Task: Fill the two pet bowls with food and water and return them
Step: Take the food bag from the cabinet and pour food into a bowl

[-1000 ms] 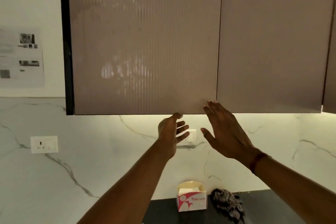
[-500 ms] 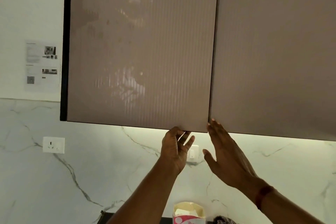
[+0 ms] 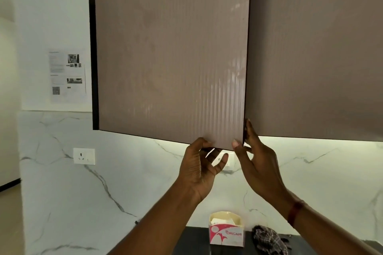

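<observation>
No pet bowl, food or water is in view. A ribbed brown wall cabinet door (image 3: 170,54) hangs in front of me, swung slightly outward at its right edge. My left hand (image 3: 200,168) grips the door's bottom edge near its lower right corner, thumb in front and fingers behind. My right hand (image 3: 256,161) pinches that same corner, thumb on the front face and fingers tucked into the gap beside the neighbouring door (image 3: 317,51). The cabinet's inside is hidden.
Below on the dark counter (image 3: 192,241) stand a pink-and-white tissue box (image 3: 226,231) and a crumpled checked cloth (image 3: 268,240). The marble backsplash carries a socket (image 3: 84,156) at left. A printed notice (image 3: 67,75) is taped to the white wall.
Both hands rose from below the cabinet to the left door's lower right corner and took hold of it. The door's right edge has come away from the neighbouring door.
</observation>
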